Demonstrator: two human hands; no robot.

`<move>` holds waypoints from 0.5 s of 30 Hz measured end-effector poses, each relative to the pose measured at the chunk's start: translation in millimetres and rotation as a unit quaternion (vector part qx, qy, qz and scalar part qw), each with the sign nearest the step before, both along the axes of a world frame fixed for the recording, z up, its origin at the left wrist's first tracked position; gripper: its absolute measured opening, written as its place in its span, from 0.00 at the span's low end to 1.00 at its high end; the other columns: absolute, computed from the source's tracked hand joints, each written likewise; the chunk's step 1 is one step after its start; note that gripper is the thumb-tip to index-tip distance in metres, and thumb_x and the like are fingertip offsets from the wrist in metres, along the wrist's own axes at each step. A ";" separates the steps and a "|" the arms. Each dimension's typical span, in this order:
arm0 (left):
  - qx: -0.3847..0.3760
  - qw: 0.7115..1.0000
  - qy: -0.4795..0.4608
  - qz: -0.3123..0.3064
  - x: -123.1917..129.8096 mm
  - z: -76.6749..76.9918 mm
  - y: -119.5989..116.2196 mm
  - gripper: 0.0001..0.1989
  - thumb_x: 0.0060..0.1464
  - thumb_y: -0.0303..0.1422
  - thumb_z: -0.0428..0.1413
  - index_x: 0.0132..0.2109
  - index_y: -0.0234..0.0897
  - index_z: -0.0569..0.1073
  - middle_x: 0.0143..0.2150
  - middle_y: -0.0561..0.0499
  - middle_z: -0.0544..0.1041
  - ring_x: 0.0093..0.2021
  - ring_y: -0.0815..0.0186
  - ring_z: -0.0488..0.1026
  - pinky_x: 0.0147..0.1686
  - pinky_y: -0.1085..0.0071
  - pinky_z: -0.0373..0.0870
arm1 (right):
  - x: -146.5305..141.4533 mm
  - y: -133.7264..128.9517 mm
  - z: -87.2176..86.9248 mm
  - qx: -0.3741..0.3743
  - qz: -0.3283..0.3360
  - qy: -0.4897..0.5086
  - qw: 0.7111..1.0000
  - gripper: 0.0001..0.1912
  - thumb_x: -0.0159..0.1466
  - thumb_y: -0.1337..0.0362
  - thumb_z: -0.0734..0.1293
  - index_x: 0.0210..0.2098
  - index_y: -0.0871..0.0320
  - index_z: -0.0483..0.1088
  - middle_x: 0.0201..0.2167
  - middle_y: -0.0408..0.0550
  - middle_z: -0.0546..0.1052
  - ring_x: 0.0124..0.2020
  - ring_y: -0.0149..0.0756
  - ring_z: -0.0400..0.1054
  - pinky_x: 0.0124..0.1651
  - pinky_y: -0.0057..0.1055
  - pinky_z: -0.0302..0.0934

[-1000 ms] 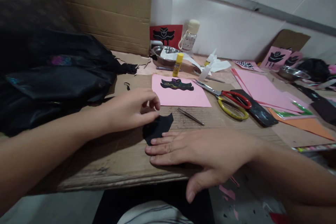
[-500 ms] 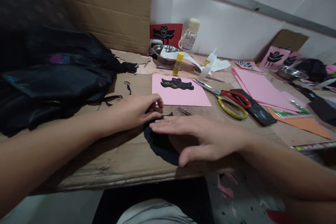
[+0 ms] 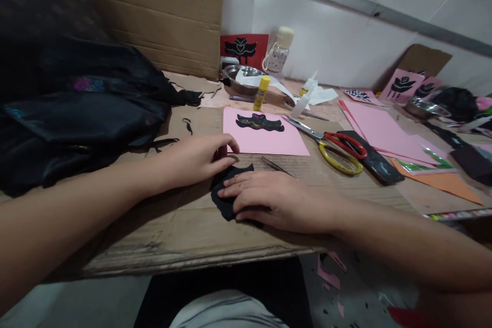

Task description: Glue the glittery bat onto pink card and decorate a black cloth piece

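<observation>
Partly hidden by the fingers, a black piece (image 3: pixel 223 207) lies on the bench (image 3: pixel 172 238) near its front edge, below the pink sheet (image 3: pixel 265 144); whether it is cloth or paper is hard to say. Tweezers (image 3: pixel 273 164) show only in part behind the right hand (image 3: pixel 272 199), and a dark bundle (image 3: pixel 88 118) is cut off at the left.

The right hand rests palm down across the piece, its fingers bent and reaching leftward; the palm side is out of sight, so I cannot tell whether that grip pinches anything. The left hand (image 3: pixel 198 156) is half curled at the piece's upper left edge. Its grip has thumb and forefinger slightly apart, but the tucked fingers are shadowed, and any hold cannot be told.

Farther back, a steel bowl (image 3: pixel 229 73) has a white strip (image 3: pixel 251 80) draped over its rim; its other contents are unclear. Another bowl (image 3: pixel 426 108) sits far right. A cream-capped bottle (image 3: pixel 277 56) stands behind.
</observation>
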State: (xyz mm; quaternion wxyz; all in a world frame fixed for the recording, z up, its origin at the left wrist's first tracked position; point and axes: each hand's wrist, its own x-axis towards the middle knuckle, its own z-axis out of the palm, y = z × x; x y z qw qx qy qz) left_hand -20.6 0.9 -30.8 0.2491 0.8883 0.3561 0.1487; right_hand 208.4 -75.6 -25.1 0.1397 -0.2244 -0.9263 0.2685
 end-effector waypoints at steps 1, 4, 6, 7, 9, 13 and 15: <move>-0.003 1.000 -0.007 0.002 -0.4 1.1 0.5 0.16 0.64 0.43 0.52 0.50 0.39 0.77 0.38 0.49 0.83 0.36 0.61 0.78 0.38 0.67 0.70 | -1.1 -0.4 -0.9 -0.009 -0.018 0.010 1.000 0.09 0.77 0.64 0.67 0.43 0.58 0.79 0.59 0.56 0.83 0.64 0.42 0.75 0.68 0.40 0.68; -0.014 0.998 -0.052 0.026 -1.5 4.8 1.9 0.16 0.66 0.44 0.52 0.49 0.40 0.77 0.43 0.49 0.84 0.41 0.60 0.80 0.42 0.67 0.72 | -3.6 2.1 -1.0 -0.075 -0.131 0.094 0.984 0.06 0.76 0.64 0.66 0.43 0.55 0.76 0.51 0.51 0.85 0.52 0.40 0.80 0.58 0.38 0.72; -0.038 0.994 -0.095 0.042 -2.2 6.8 2.6 0.18 0.69 0.45 0.50 0.47 0.39 0.78 0.45 0.48 0.85 0.45 0.59 0.81 0.46 0.66 0.74 | -3.7 8.8 -1.0 -0.144 -0.215 0.175 0.950 0.04 0.74 0.63 0.67 0.42 0.55 0.72 0.43 0.47 0.84 0.44 0.37 0.80 0.49 0.34 0.73; -0.061 0.990 -0.116 0.044 -2.5 7.5 2.8 0.19 0.70 0.46 0.49 0.46 0.39 0.79 0.46 0.47 0.85 0.46 0.58 0.81 0.48 0.65 0.75 | -3.4 13.3 -1.4 -0.188 -0.242 0.210 0.928 0.05 0.74 0.61 0.68 0.42 0.55 0.70 0.39 0.45 0.82 0.40 0.36 0.79 0.45 0.32 0.73; -0.124 0.981 -0.143 0.031 -2.9 8.6 2.8 0.25 0.72 0.51 0.46 0.47 0.38 0.80 0.44 0.46 0.86 0.46 0.56 0.81 0.48 0.63 0.78 | -2.1 22.6 -3.1 -0.282 -0.271 0.264 0.882 0.10 0.72 0.57 0.70 0.41 0.54 0.67 0.34 0.41 0.79 0.35 0.33 0.77 0.38 0.28 0.72; -0.184 0.967 -0.174 0.027 -2.3 10.5 0.2 0.35 0.66 0.64 0.48 0.43 0.37 0.83 0.40 0.44 0.86 0.44 0.52 0.82 0.47 0.60 0.80 | 0.0 33.7 -4.4 -0.384 -0.301 0.360 0.796 0.23 0.61 0.49 0.80 0.40 0.54 0.68 0.32 0.38 0.78 0.30 0.29 0.75 0.31 0.23 0.72; -0.198 0.963 -0.183 0.026 -0.7 10.9 -2.7 0.32 0.60 0.64 0.56 0.42 0.38 0.84 0.41 0.46 0.86 0.45 0.52 0.82 0.47 0.61 0.79 | 0.0 34.1 -2.0 -0.405 -0.301 0.397 0.766 0.26 0.56 0.48 0.84 0.39 0.54 0.70 0.30 0.37 0.77 0.28 0.28 0.74 0.30 0.23 0.73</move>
